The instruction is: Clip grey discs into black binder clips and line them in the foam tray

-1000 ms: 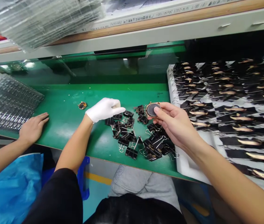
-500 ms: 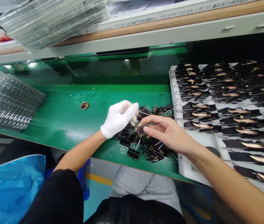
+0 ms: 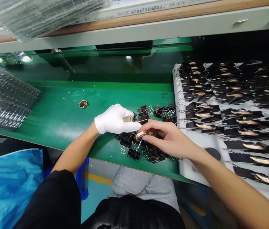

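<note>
My left hand, in a white glove, is closed with its fingertips on the wire handles of a black binder clip. My bare right hand pinches a small round piece with a copper-coloured edge between thumb and fingers. The piece is tilted so that its rim shows, just below the clip and beside the glove's fingertip. Under both hands lies a loose pile of black binder clips, partly covered by them.
To the right, a white foam tray carries rows of binder clips with copper-coloured pieces. Another round piece lies on the green table. Clear plastic trays are stacked at the left. A shelf crosses above the back.
My left hand has turned more palm-down, the clip at its fingertips. My right hand has tipped the round piece from its dark face to its copper-coloured rim. The view has shifted slightly.
</note>
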A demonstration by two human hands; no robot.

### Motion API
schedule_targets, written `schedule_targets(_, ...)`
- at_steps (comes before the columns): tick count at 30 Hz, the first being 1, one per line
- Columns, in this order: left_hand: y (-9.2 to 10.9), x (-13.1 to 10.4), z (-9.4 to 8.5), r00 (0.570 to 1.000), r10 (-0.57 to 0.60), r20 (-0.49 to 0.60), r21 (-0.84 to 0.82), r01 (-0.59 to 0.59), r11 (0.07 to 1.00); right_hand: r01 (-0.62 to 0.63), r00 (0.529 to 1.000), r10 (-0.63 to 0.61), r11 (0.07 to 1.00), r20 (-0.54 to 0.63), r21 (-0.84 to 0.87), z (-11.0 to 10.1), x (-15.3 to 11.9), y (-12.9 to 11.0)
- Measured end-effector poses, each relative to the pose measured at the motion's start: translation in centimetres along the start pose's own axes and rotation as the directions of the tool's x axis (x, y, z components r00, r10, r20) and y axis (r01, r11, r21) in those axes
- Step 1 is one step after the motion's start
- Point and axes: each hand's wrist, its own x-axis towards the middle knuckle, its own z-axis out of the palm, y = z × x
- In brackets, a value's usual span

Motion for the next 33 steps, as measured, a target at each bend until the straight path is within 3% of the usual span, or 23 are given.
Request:
schedule_targets(8,-0.1,0.0,0.5,0.998,-0.002,0.056,-0.302,0.018,0.953,0.044,0.999,-0.044,0.999,-0.006,0.030,-0.3,-0.1,-0.3)
schedule_targets(12,0.2,0.1,0.8,1.000,-0.026,0.004,-0.349,0.025,0.937,0.033,0.999,-0.031,0.998,-0.024,0.050,-0.3,0.0,-0.1)
schedule_targets(15,0.3,0.2,0.9,0.994,-0.056,-0.093,-0.375,0.017,0.927,0.001,0.990,0.020,0.988,-0.136,0.154,-0.5,0.1,0.0)
schedule_targets(17,0.2,0.2,0.7,0.986,-0.103,-0.129,-0.397,0.044,0.917,-0.029,0.960,0.097,0.967,-0.264,0.252,-0.9,0.3,0.0)
schedule_targets(21,0.1,0.1,0.5,0.991,-0.117,-0.065,-0.425,0.079,0.902,-0.057,0.865,0.234,0.924,-0.444,0.377,-1.7,0.6,0.3)
schedule_targets(27,0.7,0.1,0.7,0.999,-0.048,-0.022,-0.365,0.037,0.930,-0.057,0.857,0.291,0.873,-0.424,0.485,-1.9,0.8,0.2)
schedule_targets(33,0.6,0.0,0.7,0.996,-0.089,-0.028,-0.390,0.071,0.918,-0.086,0.878,0.262,0.910,-0.401,0.406,-1.4,0.8,0.3)
